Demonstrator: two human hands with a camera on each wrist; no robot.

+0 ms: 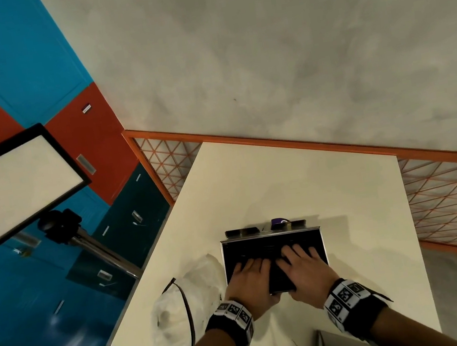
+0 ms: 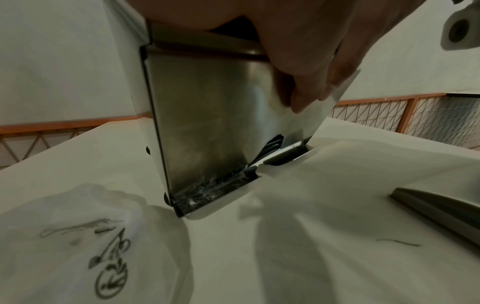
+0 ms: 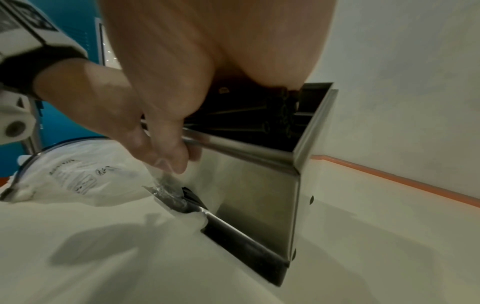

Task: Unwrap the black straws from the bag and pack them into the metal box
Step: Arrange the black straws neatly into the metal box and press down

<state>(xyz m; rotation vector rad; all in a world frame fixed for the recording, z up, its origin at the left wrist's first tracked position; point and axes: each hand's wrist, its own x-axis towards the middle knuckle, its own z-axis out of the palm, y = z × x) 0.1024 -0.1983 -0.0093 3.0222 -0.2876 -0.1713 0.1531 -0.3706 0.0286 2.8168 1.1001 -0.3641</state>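
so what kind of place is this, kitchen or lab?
Likely a recording workspace, not a kitchen: a lit light panel on a metal stand, red and blue lockers, and a plain white table fenced by orange mesh.

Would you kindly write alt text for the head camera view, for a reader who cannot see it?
Both hands, left hand and right hand, lie with fingers spread flat on black straws filling an open metal box on a cream table. A crumpled white plastic bag lies left of the box.
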